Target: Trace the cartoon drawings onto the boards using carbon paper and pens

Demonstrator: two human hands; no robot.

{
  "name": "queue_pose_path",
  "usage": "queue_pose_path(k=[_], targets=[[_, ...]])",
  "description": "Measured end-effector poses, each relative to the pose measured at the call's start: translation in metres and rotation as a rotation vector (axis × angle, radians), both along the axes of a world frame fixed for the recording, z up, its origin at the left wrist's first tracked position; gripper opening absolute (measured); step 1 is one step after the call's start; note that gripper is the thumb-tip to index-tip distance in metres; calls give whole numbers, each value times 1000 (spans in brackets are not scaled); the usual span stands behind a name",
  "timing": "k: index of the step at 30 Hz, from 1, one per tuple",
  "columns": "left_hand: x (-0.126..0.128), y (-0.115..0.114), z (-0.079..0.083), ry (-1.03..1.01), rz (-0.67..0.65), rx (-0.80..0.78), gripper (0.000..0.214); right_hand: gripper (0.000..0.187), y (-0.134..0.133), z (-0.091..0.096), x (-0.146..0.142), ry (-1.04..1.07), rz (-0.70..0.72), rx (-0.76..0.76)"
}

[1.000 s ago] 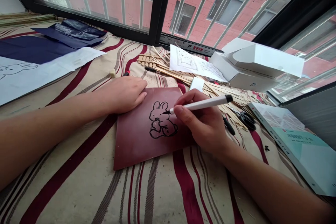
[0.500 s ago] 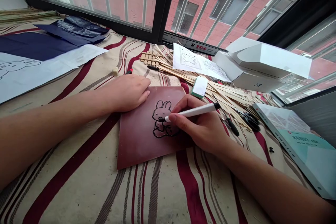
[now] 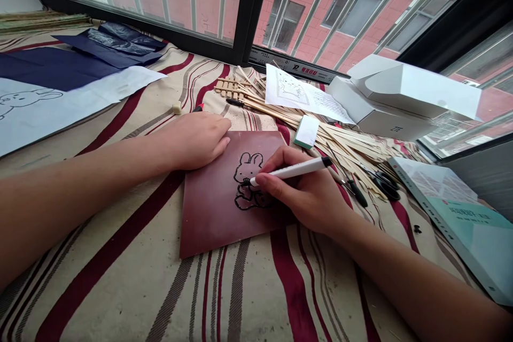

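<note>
A reddish-brown square board (image 3: 212, 208) lies on the striped cloth, bearing a black line drawing of a rabbit-like figure (image 3: 248, 166). My right hand (image 3: 306, 187) pinches a white marker pen (image 3: 298, 169) with a black end. Its tip touches the drawing just below the figure's face, and the hand covers the board's right part. My left hand (image 3: 196, 139) rests palm down over the board's upper left edge. Its fingers lie extended and slightly bent on the board, holding nothing between them.
Beyond the board lie thin wooden strips (image 3: 352, 144), a white-and-green eraser block (image 3: 306, 131) and a sketched paper sheet (image 3: 286, 88). Black-handled scissors (image 3: 387, 186), a book (image 3: 465, 214) and a white box (image 3: 401, 112) are on the right. Dark blue sheets (image 3: 44, 67) lie left, before the window.
The marker's rear end has shifted slightly left, its tip staying near the same part of the drawing. My left hand keeps its place on the board. The whole view has drifted slightly.
</note>
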State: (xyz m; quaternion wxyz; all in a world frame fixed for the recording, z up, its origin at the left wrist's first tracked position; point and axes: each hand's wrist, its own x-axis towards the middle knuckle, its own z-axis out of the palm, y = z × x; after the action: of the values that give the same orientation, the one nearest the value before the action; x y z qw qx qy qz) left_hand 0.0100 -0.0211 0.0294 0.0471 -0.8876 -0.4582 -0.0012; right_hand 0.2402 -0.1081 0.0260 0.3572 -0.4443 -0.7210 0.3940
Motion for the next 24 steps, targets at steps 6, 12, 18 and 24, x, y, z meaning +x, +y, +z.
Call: queue_pose_path(k=[6,12,18,24], targets=[[-1,1,-1,9,-3,2,30,27,0,1,0,6,9,-18],[0,-1,0,14,2,-12,35,21,-1,2,0,15,19,1],[1,-1,2,28,3,-1,33,21,-1,2,1,-1,15,2],[0,1,-1,14,11,-23,41,21,1,1,-1,22,33,10]])
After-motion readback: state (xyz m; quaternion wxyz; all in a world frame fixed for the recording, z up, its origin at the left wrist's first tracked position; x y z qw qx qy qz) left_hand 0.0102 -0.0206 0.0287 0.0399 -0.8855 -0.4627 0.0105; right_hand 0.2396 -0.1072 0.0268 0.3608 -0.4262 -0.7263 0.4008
